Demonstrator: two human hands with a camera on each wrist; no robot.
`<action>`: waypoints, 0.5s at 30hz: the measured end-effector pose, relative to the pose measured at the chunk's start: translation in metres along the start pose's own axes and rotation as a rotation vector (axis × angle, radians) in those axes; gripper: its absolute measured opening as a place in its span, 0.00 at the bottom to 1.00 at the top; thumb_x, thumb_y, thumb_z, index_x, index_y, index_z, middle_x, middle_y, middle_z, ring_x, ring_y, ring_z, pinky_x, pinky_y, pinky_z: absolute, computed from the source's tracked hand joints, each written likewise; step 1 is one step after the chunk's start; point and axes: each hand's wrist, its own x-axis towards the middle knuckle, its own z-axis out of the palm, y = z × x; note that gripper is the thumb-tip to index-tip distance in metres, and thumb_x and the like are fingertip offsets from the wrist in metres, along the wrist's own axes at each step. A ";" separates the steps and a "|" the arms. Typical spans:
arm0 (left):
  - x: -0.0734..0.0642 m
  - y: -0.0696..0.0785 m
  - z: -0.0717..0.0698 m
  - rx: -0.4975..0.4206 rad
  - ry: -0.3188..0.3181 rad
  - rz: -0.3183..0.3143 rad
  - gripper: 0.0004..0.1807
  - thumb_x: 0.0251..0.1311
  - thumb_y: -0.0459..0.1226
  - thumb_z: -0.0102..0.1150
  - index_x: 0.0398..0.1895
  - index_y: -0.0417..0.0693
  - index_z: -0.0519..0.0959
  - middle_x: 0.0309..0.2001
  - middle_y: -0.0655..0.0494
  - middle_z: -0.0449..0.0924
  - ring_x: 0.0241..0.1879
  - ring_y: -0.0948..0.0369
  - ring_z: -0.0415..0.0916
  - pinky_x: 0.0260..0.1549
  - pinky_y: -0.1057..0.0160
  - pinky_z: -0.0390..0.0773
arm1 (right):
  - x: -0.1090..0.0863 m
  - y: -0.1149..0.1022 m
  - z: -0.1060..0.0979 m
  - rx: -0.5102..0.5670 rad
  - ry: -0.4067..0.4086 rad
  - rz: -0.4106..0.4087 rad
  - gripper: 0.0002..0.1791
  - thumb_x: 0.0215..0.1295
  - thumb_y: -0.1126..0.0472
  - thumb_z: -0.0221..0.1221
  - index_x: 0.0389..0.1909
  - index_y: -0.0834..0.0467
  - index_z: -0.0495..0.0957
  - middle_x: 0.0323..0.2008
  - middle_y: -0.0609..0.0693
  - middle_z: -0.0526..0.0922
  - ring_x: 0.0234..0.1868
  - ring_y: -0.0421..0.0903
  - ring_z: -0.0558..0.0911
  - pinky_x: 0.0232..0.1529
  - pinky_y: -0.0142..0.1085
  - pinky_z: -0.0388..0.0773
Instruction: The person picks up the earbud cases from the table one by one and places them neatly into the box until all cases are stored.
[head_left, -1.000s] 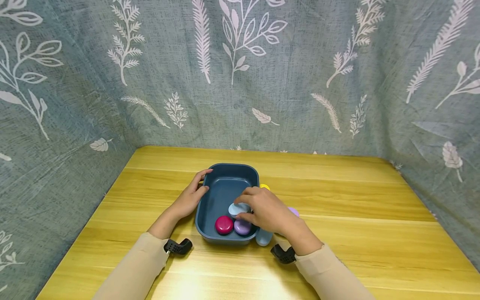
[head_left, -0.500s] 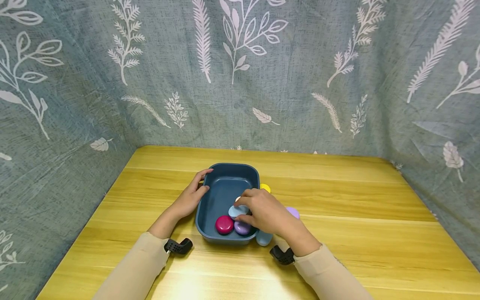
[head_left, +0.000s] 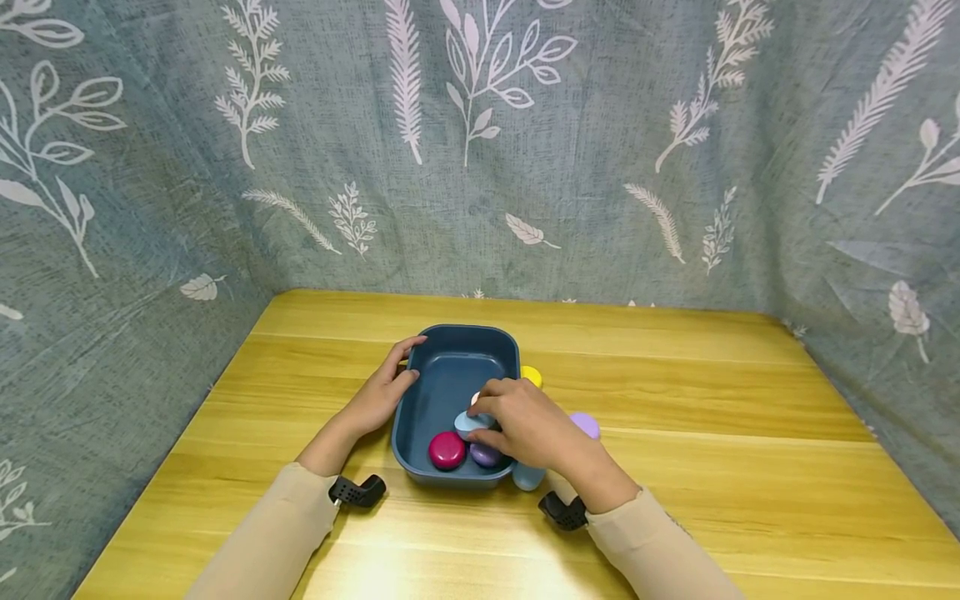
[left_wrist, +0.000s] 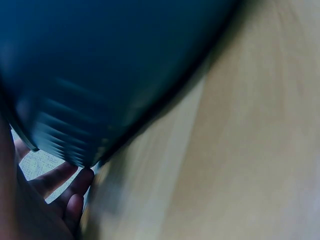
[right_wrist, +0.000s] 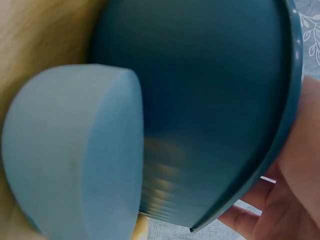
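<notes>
A dark blue rectangular bin (head_left: 420, 462) stands on the table. My left hand (head_left: 378, 398) holds its left side, with the thumb at the rim; in the left wrist view, fingers (left_wrist: 77, 185) touch the outer wall. Inside the bin's near right part, my right hand (head_left: 525, 425) pinches a light blue oval piece (head_left: 469, 424) between thumb and fingers. Beside that lie a magenta round piece (head_left: 447, 450) and a purple round piece (head_left: 484, 454), partly hidden. A white bit (head_left: 475, 398) shows behind the right fingers.
Outside the bin's right side are a yellow round piece (head_left: 532, 376), a lilac piece (head_left: 586, 426) and a grey-blue rounded piece (head_left: 528, 477). A light blue flat-faced piece (right_wrist: 75, 150) fills the right wrist view's left. Patterned cloth (head_left: 465, 233) surrounds the wooden table (head_left: 697, 467).
My right hand has shifted the light blue piece slightly left and nearer, and the white bit has come into view behind the fingers. My left hand stays at the bin.
</notes>
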 end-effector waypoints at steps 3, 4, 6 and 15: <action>0.000 0.000 0.000 0.010 -0.003 -0.005 0.28 0.75 0.42 0.39 0.76 0.59 0.51 0.74 0.41 0.49 0.74 0.45 0.48 0.66 0.39 0.58 | 0.000 0.000 0.001 -0.020 0.005 -0.010 0.15 0.61 0.46 0.64 0.43 0.50 0.86 0.41 0.43 0.81 0.40 0.39 0.79 0.43 0.35 0.76; 0.000 0.000 0.000 0.013 -0.003 -0.006 0.28 0.75 0.42 0.39 0.76 0.59 0.51 0.74 0.41 0.50 0.73 0.45 0.49 0.66 0.39 0.58 | 0.000 0.000 0.001 -0.022 0.005 -0.013 0.14 0.62 0.47 0.63 0.43 0.50 0.86 0.41 0.43 0.81 0.40 0.39 0.79 0.43 0.36 0.76; 0.000 0.000 -0.001 0.009 -0.005 -0.006 0.28 0.75 0.42 0.39 0.76 0.59 0.51 0.74 0.41 0.50 0.73 0.45 0.49 0.66 0.39 0.58 | 0.000 0.000 0.001 -0.022 -0.001 -0.018 0.14 0.62 0.48 0.63 0.44 0.50 0.86 0.41 0.44 0.81 0.41 0.40 0.79 0.43 0.36 0.76; 0.000 -0.001 -0.001 0.013 -0.007 -0.002 0.28 0.75 0.42 0.39 0.76 0.59 0.51 0.74 0.41 0.50 0.73 0.45 0.50 0.66 0.39 0.58 | -0.001 0.000 0.000 0.004 -0.033 -0.023 0.13 0.62 0.52 0.64 0.47 0.50 0.85 0.44 0.44 0.80 0.44 0.40 0.79 0.45 0.34 0.78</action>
